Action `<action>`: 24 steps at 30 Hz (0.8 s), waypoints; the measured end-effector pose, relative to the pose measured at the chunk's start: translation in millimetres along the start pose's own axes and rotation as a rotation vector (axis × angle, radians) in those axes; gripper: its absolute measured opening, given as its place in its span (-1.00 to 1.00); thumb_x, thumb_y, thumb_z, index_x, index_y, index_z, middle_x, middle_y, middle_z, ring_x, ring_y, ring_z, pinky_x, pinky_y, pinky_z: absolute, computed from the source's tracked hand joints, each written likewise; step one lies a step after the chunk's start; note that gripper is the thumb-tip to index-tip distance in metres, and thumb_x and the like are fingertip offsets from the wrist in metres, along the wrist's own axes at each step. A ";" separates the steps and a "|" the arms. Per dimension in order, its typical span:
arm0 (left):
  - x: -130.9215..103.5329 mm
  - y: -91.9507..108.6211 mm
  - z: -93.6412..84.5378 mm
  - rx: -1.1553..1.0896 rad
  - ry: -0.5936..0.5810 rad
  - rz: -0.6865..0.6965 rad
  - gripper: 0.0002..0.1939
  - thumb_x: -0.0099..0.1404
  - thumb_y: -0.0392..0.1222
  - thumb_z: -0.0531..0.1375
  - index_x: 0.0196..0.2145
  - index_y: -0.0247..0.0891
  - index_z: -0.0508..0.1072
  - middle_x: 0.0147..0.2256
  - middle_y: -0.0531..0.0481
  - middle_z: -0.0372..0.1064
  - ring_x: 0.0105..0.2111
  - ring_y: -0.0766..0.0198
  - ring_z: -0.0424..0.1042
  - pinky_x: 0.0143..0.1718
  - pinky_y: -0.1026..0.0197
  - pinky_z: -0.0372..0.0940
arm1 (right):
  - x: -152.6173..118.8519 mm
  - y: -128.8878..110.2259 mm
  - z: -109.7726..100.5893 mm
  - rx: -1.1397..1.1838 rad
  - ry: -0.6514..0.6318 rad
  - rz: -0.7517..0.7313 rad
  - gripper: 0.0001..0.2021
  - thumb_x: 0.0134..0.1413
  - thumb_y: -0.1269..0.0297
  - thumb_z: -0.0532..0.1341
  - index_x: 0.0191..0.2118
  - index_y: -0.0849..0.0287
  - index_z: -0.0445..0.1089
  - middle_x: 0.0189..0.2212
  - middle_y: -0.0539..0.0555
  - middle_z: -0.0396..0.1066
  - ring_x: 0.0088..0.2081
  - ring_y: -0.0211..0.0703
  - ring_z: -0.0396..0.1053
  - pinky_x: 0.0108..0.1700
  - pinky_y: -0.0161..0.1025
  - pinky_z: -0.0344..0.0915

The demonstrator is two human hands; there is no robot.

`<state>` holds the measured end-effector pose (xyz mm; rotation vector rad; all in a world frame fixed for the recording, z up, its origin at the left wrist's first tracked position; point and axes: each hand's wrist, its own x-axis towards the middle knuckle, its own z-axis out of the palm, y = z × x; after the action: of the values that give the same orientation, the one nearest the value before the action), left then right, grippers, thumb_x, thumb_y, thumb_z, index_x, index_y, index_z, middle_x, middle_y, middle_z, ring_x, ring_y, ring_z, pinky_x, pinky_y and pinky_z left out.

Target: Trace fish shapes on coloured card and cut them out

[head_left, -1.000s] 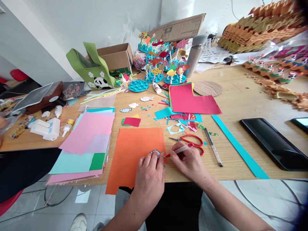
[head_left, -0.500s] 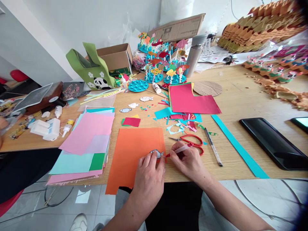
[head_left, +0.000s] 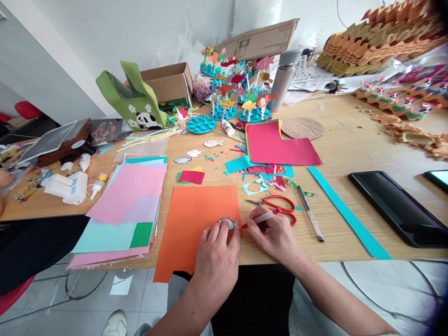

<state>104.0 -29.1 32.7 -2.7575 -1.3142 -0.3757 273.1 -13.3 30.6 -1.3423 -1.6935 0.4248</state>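
Observation:
My left hand [head_left: 217,254] lies over a sheet of orange paper [head_left: 196,217], fingers stretched and somewhat apart. Its fingertips press a small grey-and-white fish cutout [head_left: 229,223] flat near the sheet's right edge. Part of the fish is hidden under the fingers. Pinched in my right hand [head_left: 271,233] is a red felt-tip pen [head_left: 268,215] with a pale see-through barrel. Its red tip is at the fish's tail, by the paper's edge. Just behind the right hand are red-handled scissors [head_left: 280,201], partly covered by it.
Stacked coloured paper [head_left: 129,196] lies left. Paper scraps [head_left: 262,175], a red sheet [head_left: 276,147] and paper fish [head_left: 193,152] lie beyond. To the right are a pen [head_left: 311,214], blue strip [head_left: 346,210] and phone [head_left: 395,205]. A steel bottle [head_left: 283,81] stands behind.

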 end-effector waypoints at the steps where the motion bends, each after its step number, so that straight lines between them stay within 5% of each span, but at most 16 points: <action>1: -0.1 0.2 -0.1 0.000 -0.002 -0.001 -0.65 0.32 -0.35 0.08 0.06 -0.30 0.39 -0.01 -0.20 0.36 -0.03 0.04 0.33 -0.09 -0.03 0.30 | 0.0 -0.3 -0.2 0.001 0.000 -0.002 -0.78 0.10 0.44 0.09 -0.55 0.14 0.14 -0.62 -0.08 0.24 -0.69 -0.45 0.11 -0.65 -0.45 0.06; 24: 0.9 -0.2 -1.6 -0.009 -0.009 0.000 -0.65 0.34 -0.34 0.07 0.06 -0.30 0.38 -0.02 -0.20 0.37 -0.04 0.05 0.35 -0.10 -0.02 0.30 | 0.4 -1.8 -1.7 -0.003 -0.024 0.023 -0.77 0.09 0.42 0.07 -0.56 0.13 0.15 -0.63 -0.06 0.24 -0.69 -0.41 0.11 -0.66 -0.41 0.06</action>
<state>104.1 -28.5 34.5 -2.7702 -1.3183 -0.3703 273.4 -14.0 32.9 -1.3644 -1.7008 0.4537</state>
